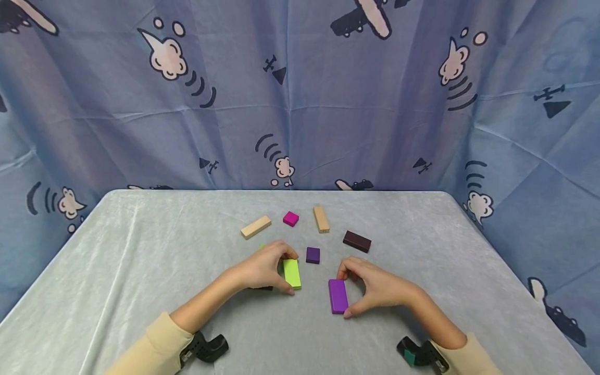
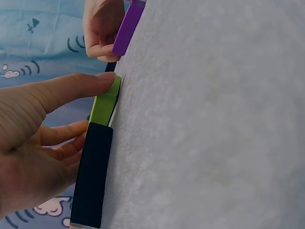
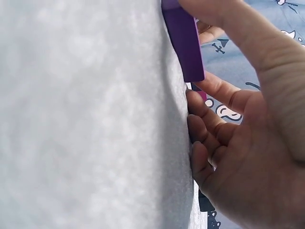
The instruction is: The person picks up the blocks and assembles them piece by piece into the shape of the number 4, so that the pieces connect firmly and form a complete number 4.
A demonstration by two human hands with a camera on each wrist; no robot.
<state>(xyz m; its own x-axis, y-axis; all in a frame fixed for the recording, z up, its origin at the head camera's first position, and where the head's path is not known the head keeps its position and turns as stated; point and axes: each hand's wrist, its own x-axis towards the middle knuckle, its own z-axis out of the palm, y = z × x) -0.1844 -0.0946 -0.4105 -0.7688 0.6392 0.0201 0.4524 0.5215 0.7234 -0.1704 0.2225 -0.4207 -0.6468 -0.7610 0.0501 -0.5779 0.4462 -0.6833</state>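
Note:
My left hand [image 1: 267, 266] pinches a lime green block [image 1: 292, 274] between thumb and fingers, near the middle of the table. In the left wrist view a black block [image 2: 93, 176] lies beside that hand, close to the green one; the head view shows only a sliver of it under the wrist. To the right, my right hand [image 1: 379, 285] holds a purple block [image 1: 338, 297] by its two ends, thumb at the near end and fingers at the far end. Whether the purple block touches the cloth I cannot tell. A bit of another green piece [image 1: 261, 246] peeks out behind the left hand.
Beyond the hands lie a dark purple block [image 1: 313, 255], a magenta block [image 1: 290, 219], a dark brown block [image 1: 357, 241], and two pale wooden blocks, one left [image 1: 255, 227] and one upright-lying [image 1: 321, 219]. A light grey cloth [image 1: 140, 271] covers the table; a patterned blue curtain [image 1: 244, 135] hangs behind.

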